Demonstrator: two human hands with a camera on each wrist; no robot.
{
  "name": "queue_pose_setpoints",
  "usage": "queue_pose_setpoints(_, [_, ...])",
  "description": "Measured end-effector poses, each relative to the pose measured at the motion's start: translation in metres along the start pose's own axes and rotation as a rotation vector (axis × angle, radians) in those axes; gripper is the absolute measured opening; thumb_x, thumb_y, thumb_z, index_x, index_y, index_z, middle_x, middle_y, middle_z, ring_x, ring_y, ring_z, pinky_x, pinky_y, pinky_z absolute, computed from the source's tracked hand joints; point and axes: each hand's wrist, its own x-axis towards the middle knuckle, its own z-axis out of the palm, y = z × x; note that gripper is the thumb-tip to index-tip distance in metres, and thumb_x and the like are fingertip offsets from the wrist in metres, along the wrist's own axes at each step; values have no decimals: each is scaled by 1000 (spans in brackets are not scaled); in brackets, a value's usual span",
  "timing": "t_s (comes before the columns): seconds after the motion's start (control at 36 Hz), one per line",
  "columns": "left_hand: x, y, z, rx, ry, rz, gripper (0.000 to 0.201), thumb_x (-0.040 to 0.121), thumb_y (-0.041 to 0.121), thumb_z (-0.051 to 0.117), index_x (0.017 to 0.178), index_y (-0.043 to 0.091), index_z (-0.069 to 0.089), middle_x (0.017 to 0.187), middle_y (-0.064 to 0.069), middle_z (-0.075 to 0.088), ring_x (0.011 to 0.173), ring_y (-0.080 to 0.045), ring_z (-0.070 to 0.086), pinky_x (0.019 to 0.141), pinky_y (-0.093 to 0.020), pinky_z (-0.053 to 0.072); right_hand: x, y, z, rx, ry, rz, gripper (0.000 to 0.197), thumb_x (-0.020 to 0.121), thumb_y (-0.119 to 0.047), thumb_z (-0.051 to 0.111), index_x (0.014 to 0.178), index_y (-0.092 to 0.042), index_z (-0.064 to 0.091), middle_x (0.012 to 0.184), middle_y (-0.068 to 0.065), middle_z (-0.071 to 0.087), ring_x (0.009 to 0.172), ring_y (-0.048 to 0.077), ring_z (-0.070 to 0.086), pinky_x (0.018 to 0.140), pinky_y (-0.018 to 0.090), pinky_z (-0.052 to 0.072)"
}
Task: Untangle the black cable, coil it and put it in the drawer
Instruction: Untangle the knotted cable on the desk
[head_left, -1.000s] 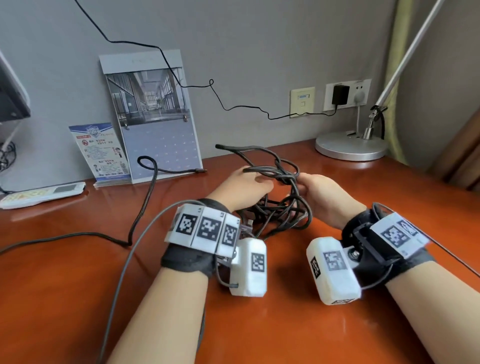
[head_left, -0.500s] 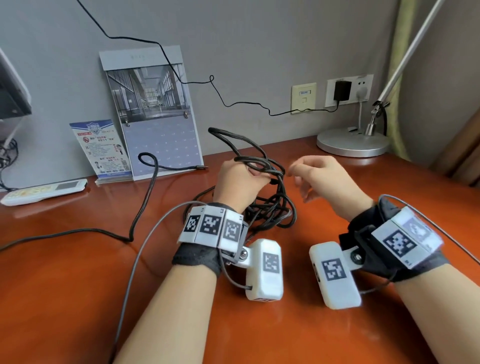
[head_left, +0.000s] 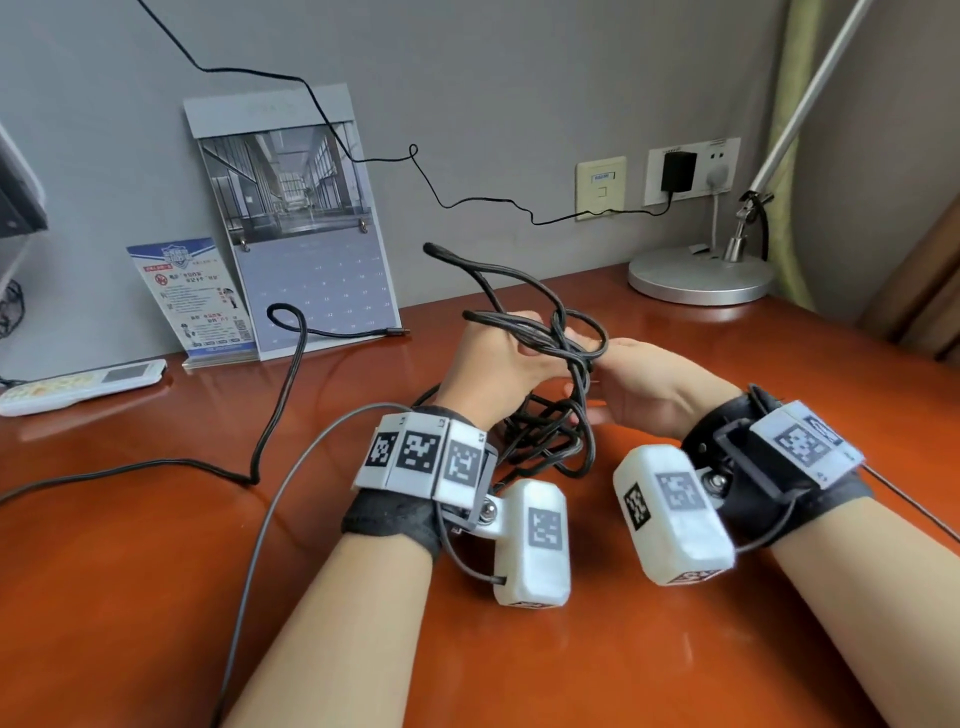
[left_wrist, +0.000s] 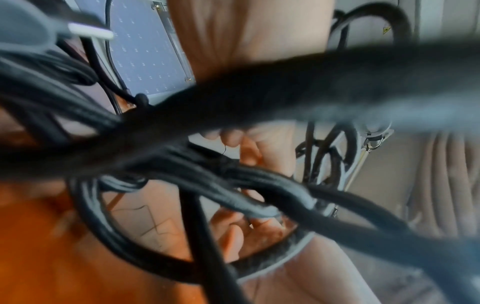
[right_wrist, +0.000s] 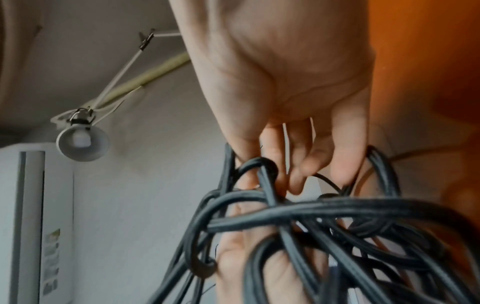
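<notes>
Right now both hands are buried in the black cable (head_left: 558, 410), which is bunched into a knotted mass of loops raised just above the wooden desk (head_left: 675, 649). The left hand (head_left: 498, 364) is closed around several strands at the top of the tangle, knuckles toward the wall, and one long loop arcs up and back from its grip. The right hand (head_left: 644, 384) sits just beside it, palm turned inward; in the right wrist view its fingers (right_wrist: 345, 162) curl down into the loops and hook among the strands, though how firmly they hold is hard to tell. The left wrist view is mostly blurred cable close to the lens. Lower loops hang between the two wrists, close to the desk; whether they touch it I cannot tell.

Farther left, another black lead (head_left: 280, 405) snakes across the desk toward a calendar (head_left: 306, 260) propped against the wall, with a blue-and-white leaflet (head_left: 195, 301) beside it and a white remote (head_left: 78, 384) lying flat. At the back right stands the round base of a desk lamp (head_left: 701, 275), below a wall socket (head_left: 691, 171) with a black plug in it.
</notes>
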Motion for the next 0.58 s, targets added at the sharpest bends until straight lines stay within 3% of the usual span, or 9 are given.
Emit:
queue_pose_setpoints(0.06, [-1,0,1,-7,-9,-1,35,70,26,72,69,-5,56,69,-21,61,61,-14,47,56,-35,42,0,0,0,-5,24,-16,19,91,-22,55,78,-10,62,53,-6,58,47,5,53,50,22,52])
queue_pose_setpoints(0.17, [-1,-4,5,-19,14,-1,37,67,38,70,63,5,55,66,-21,58,58,-15,46,56,-38,44,5,3,0,-74,176,-136,20,89,-9,59,70,-9,66,56,0,57,52,9,50,46,18,48])
queue_pose_setpoints(0.22, [-2,-2,7,-37,29,-26,36,68,36,71,65,3,57,68,-20,62,60,-16,50,60,-40,48,6,4,3,-79,223,-208,14,87,-8,60,75,-4,67,62,4,57,55,9,50,48,20,48])
queue_pose_setpoints(0.31, [3,-8,8,-49,111,-89,36,78,9,71,52,11,46,45,10,52,46,-1,43,54,-23,41,5,3,7,-4,202,-314,9,84,-6,60,86,-3,68,70,0,63,72,11,52,64,23,48])
queue_pose_setpoints(0.36, [5,-12,7,-13,181,-155,51,82,5,66,46,18,31,31,13,37,34,-3,36,46,-13,31,3,3,11,58,98,-323,17,85,-1,50,87,-3,67,83,1,66,80,10,54,71,22,46])
queue_pose_setpoints(0.42, [6,-15,8,-14,194,-196,57,83,5,64,42,18,27,27,11,31,30,-6,33,41,-10,27,1,3,12,173,15,-293,24,82,1,36,76,-6,58,77,1,58,74,11,50,69,23,43])
queue_pose_setpoints(0.5, [1,-11,9,-4,165,-243,61,83,5,64,27,9,40,26,10,33,29,-5,34,42,-11,29,2,3,13,371,-14,-216,17,82,-10,30,69,-12,41,70,1,43,63,15,40,57,25,42])
queue_pose_setpoints(0.56, [-3,-8,9,-4,123,-232,50,84,6,63,37,21,61,26,11,36,29,-2,37,42,-9,30,4,2,13,367,-11,-176,24,89,-22,34,67,-14,39,71,2,42,62,17,43,57,27,42])
queue_pose_setpoints(0.58, [-4,-6,9,-3,124,-219,39,85,6,63,46,13,61,27,11,37,29,-1,38,41,-8,30,6,2,12,355,1,-162,31,93,-28,36,65,-15,40,71,3,44,62,17,46,58,27,43])
